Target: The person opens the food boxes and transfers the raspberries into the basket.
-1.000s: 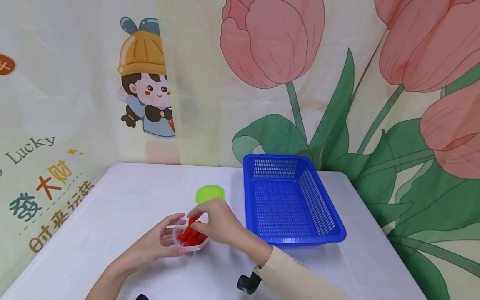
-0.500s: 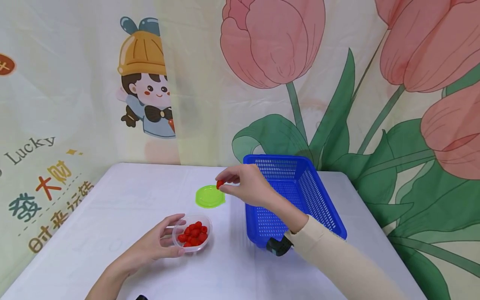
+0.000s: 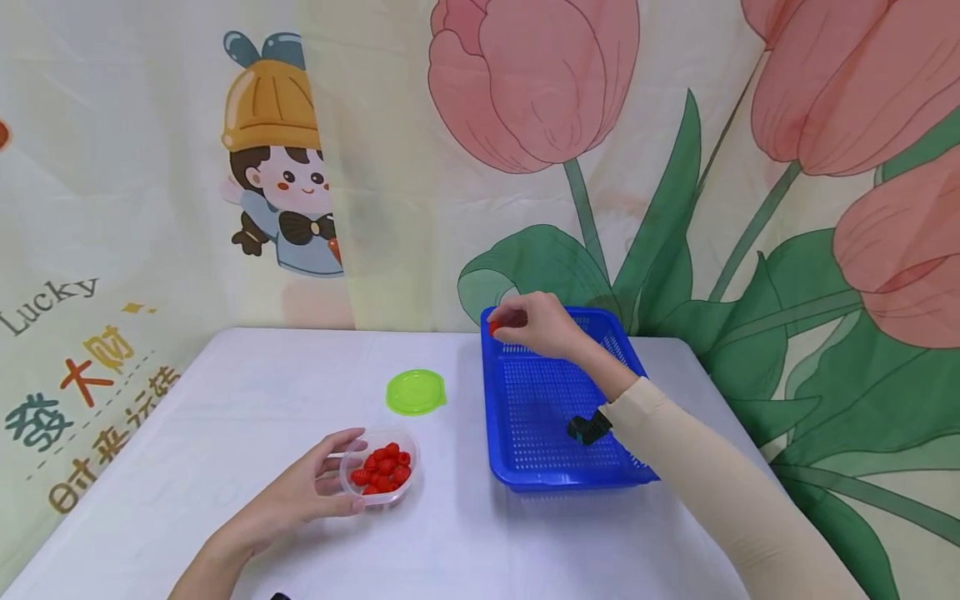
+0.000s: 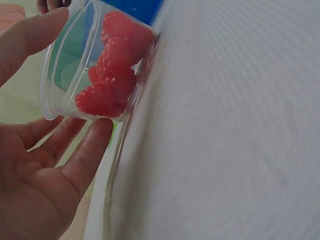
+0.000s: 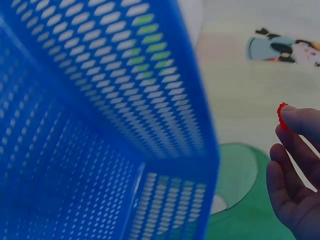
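My left hand (image 3: 311, 485) holds a small clear plastic tub (image 3: 415, 467) that stands on the white table, its thumb and fingers around the sides. Red raspberries (image 3: 382, 471) lie heaped in the bottom of it; the left wrist view shows them through the tub wall (image 4: 82, 60). Between thumb and forefinger my right hand (image 3: 546, 325) pinches one raspberry (image 3: 493, 328), also visible in the right wrist view (image 5: 282, 116). That hand hovers over the far left corner of a blue plastic basket (image 3: 562, 481). No raspberries show on the visible part of the basket floor.
A bright green lid (image 3: 416, 392) lies flat on the white tablecloth (image 3: 292, 375), behind the tub and left of the basket. A printed curtain (image 3: 390, 167) with tulips hangs behind the table.
My right hand has lifted a raspberry out of the tub and carried it up and right, past the lid to the basket's far corner. The left hand stays on the tub.
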`<state>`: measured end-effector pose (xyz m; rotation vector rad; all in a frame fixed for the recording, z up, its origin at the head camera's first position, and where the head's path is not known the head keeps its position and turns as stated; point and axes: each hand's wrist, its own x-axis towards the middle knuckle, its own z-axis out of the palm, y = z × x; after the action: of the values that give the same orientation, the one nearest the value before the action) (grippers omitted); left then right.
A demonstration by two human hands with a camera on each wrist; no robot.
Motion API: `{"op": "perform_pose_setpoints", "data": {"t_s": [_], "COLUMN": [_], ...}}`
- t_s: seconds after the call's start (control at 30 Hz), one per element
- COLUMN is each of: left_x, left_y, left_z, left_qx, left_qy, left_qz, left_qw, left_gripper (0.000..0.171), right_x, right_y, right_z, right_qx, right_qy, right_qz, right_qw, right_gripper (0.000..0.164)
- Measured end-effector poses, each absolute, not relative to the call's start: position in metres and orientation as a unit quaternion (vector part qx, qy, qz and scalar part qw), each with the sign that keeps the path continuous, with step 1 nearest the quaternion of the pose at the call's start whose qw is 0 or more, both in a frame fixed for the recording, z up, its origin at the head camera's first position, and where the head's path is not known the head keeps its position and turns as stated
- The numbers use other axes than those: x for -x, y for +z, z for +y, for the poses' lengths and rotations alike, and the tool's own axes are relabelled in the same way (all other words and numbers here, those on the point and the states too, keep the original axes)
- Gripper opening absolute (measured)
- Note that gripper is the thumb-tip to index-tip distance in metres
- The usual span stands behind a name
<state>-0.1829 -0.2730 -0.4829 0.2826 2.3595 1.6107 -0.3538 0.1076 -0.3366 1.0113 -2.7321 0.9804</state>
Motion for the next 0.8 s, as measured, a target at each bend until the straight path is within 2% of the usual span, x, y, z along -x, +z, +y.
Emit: {"op": "perform_pose_setpoints", "data": {"t_s": [0.27,0.8], "left_x": [0.183,0.183], "left_y": [-0.484,-0.487], "left_z": [-0.275,-0.277], "left_qx": [-0.103,-0.097], "left_qy": [0.560,0.559], "left_qz": [0.811,0.811], "left_qw": [0.134,0.138], "left_gripper": [0.094,0.095], "right_x": [0.388,0.409], "right_y": [-0.368,-0.413], "right_z": [0.123,0.130], "right_qx": [-0.315,-0.304], "right_qy": [0.288,0.258], "right_qz": [-0.904,-0.916], "right_qw": [0.014,-0.043], "right_gripper": [0.025,0.020]}}
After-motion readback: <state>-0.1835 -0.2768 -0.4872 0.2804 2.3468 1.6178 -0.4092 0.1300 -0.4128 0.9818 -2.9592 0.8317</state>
